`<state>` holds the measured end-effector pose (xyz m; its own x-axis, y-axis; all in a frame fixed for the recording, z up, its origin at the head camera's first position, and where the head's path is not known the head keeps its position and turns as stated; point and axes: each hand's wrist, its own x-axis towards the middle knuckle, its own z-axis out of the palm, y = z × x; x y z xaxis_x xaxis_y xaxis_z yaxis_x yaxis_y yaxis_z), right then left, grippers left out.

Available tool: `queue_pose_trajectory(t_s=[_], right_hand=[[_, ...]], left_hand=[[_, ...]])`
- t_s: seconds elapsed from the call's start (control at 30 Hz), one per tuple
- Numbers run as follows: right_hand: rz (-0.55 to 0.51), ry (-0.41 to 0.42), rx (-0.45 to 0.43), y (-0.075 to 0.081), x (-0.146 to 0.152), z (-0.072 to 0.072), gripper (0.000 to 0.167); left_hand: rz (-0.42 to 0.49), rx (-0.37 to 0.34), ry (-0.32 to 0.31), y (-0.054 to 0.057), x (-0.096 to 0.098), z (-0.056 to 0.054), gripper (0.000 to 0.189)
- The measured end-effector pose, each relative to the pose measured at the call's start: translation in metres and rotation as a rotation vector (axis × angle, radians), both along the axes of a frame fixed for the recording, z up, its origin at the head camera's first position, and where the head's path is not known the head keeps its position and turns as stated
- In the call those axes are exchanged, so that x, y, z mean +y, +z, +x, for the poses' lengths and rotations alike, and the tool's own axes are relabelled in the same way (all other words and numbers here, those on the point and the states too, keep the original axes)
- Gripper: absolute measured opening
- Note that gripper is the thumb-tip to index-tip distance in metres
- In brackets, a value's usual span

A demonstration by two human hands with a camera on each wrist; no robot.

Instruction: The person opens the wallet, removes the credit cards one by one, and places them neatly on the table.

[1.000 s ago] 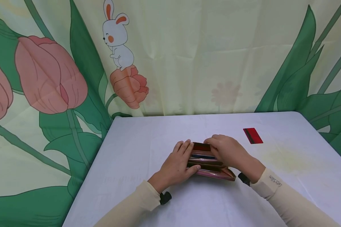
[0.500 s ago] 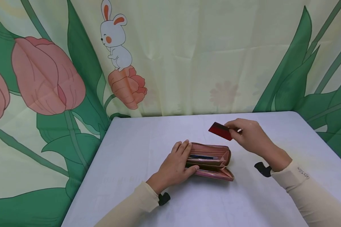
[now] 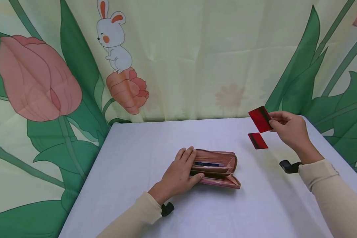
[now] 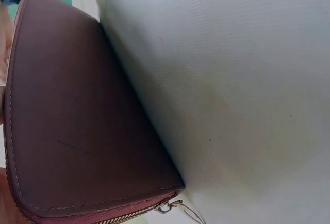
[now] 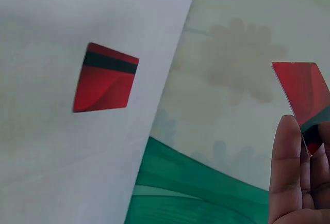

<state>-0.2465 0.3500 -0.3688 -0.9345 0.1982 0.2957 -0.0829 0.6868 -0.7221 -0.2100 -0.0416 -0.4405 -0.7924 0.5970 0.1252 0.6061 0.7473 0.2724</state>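
Observation:
A pink zip-around wallet (image 3: 229, 160) stands unzipped on the table, its inner pockets facing up and a dark blue card (image 3: 208, 164) tucked in one slot. My left hand (image 3: 178, 175) holds its left end, fingers over the far side and thumb across the near edge. In the left wrist view the wallet's smooth outer cover (image 4: 77, 115) and a zipper pull (image 4: 172, 206) show. My right hand (image 3: 291, 130) pinches a red bank card (image 3: 259, 119) with a dark stripe, raised over the table's back right. Below it, a similar red card (image 5: 105, 87) lies flat on the cloth.
A white cloth covers the table (image 3: 142, 148). Behind its back edge hangs a curtain (image 3: 190, 66) printed with tulips, leaves and a rabbit on a carrot. Small black wrist cameras (image 3: 289, 166) sit at both cuffs.
My right hand has come out of the wallet with a red card and carried it right and back, over the other red card. My left hand stays on the wallet.

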Motion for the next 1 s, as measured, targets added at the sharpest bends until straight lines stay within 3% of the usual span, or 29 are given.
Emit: queue_pose_trajectory(t_s=[0.53, 1.0], right_hand=[[-0.206, -0.188, -0.331, -0.050, 0.066, -0.025, 0.049], [-0.205, -0.259, -0.498, -0.082, 0.093, -0.040, 0.046]], left_hand=[[0.040, 0.024, -0.012, -0.006, 0.000, 0.000, 0.086], [0.048, -0.006, -0.005, -0.004, 0.002, 0.001, 0.086]])
